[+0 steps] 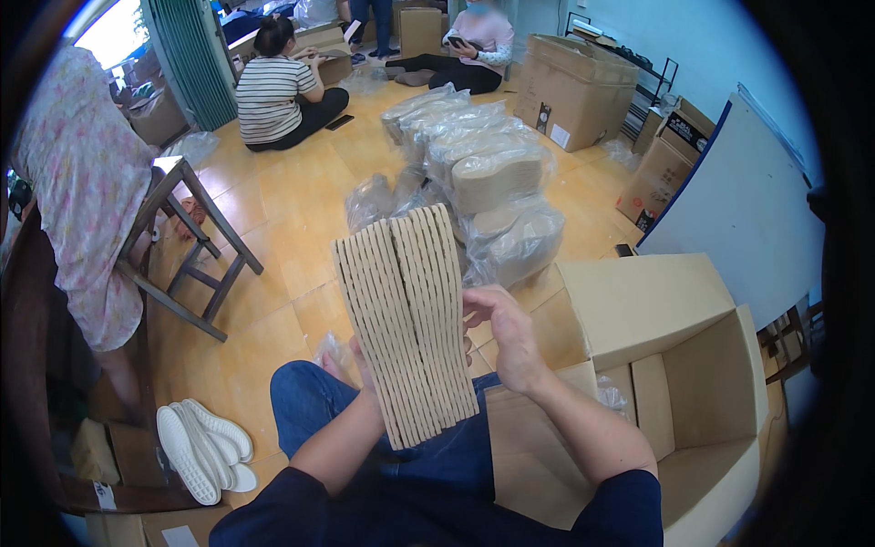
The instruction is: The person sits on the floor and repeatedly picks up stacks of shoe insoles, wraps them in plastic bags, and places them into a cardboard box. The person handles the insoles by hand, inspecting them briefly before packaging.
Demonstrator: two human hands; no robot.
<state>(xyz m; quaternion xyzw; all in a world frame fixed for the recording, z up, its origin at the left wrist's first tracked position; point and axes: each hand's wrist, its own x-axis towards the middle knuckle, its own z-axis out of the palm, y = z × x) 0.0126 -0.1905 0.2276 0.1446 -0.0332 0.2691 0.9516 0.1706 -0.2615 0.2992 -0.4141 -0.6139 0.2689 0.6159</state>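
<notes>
Both hands clamp a stack of tan insoles (406, 324) held upright over the lap; its long axis runs near to far; left hand (365, 360) grips underneath, mostly hidden; right hand (504, 335) presses the right edge, beside the open carton (702, 401).

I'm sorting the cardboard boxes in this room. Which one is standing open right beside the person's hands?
The big open box at the person's right, next to the right hand, flaps spread. The boxes along the far wall are farther off.

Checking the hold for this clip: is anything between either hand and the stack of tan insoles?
Nothing visible. The left hand supports the stack of tan insoles from behind, and the right hand grips its right edge directly.
</notes>
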